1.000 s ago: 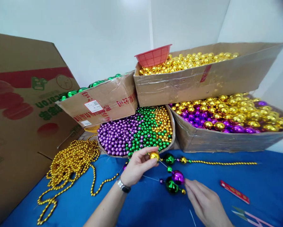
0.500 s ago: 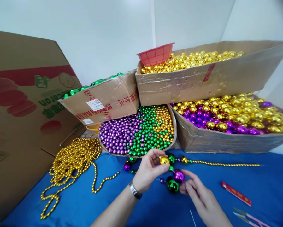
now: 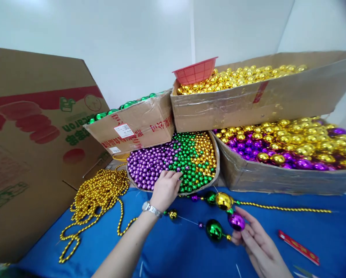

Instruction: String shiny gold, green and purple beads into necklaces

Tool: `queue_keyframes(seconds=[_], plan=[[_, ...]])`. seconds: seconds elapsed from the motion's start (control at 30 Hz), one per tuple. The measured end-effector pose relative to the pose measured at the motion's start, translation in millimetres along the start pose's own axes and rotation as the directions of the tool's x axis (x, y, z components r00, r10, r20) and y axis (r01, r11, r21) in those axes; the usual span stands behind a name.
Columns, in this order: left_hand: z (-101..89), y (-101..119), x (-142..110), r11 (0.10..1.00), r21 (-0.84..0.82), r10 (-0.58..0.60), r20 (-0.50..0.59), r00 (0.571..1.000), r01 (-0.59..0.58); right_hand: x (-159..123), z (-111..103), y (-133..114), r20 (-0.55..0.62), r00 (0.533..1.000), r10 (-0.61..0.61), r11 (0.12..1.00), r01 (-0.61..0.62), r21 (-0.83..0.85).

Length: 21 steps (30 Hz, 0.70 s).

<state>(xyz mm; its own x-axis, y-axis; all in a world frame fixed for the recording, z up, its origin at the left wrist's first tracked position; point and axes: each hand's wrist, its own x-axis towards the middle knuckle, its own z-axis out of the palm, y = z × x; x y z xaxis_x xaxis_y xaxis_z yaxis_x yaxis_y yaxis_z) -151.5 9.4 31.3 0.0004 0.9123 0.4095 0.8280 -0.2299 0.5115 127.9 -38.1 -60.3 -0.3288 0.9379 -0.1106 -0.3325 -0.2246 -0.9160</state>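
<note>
My left hand [image 3: 165,189] is over the front of a box of small purple, green and gold beads [image 3: 149,170]. Its fingers are curled together at the green beads; what they pinch, if anything, is hidden. Between the thumb and fingers of my right hand [image 3: 255,235] is a large purple bead [image 3: 236,222], part of a strung bead strand. Beside it on the strand are a large gold bead [image 3: 224,201], a large green bead [image 3: 214,229] and smaller beads. A gold bead chain [image 3: 282,207] stretches out to the right from the strand.
A heap of gold bead chain [image 3: 100,193] lies left on the blue cloth [image 3: 184,258]. Behind stand cartons of green, gold and purple balls [image 3: 279,135], one with a red basket [image 3: 196,71]. A red packet [image 3: 298,247] and scissors [image 3: 302,272] lie at right.
My left hand has let go of the large gold bead and moved up and left to the small beads. My right hand stays at the purple bead, and the view has shifted slightly.
</note>
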Motion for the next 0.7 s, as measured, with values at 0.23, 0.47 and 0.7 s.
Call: queue_keyframes(seconds=[0.23, 0.47, 0.7], plan=[[2.4, -16, 15, 0.995, 0.102, 0.016, 0.035, 0.999, -0.02, 3, 0, -1, 0.034, 0.999, -0.018, 0.991, 0.022, -0.132], [10.1, 32, 8, 0.292, -0.85, -0.292, 0.357, 0.887, 0.438, 2, 3, -8, 0.04, 0.998, -0.043, 0.957, 0.052, -0.286], [20.8, 51, -7, 0.009, -0.86, -0.263, 0.49, 0.831, 0.509, -1, 4, -8, 0.01, 0.999, -0.049, 0.95, 0.05, -0.308]])
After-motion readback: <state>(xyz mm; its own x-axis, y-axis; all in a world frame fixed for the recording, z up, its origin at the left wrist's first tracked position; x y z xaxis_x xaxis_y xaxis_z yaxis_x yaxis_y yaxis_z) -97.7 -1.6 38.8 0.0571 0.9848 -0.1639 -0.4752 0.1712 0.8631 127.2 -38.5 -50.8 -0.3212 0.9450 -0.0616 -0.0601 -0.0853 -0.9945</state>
